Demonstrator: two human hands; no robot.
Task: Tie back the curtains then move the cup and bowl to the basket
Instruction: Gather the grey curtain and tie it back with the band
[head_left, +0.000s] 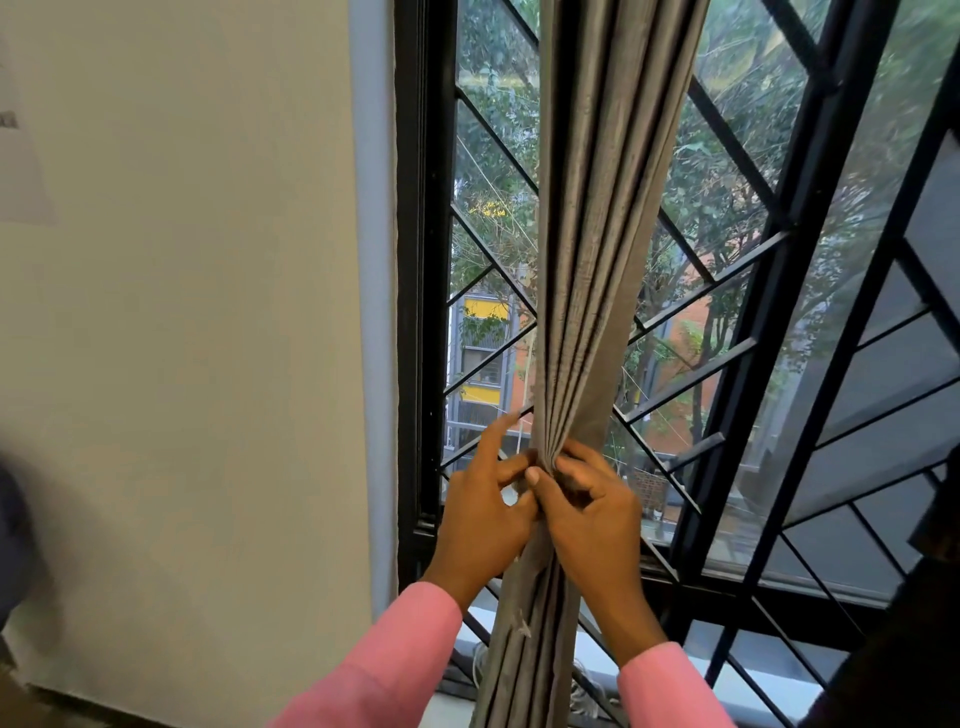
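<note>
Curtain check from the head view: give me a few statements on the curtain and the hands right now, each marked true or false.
1. The grey curtain is gathered into one narrow bunch. True.
2. Only the right hand holds it. False: the left hand grips it too, and both hands meet at the same pinched point.
3. A black window grille stands behind the curtain. True.
4. The curtain hangs against the wall. False: it hangs in front of the window, and the wall lies to its left.
5. The sleeves are blue. False: they are pink.
</note>
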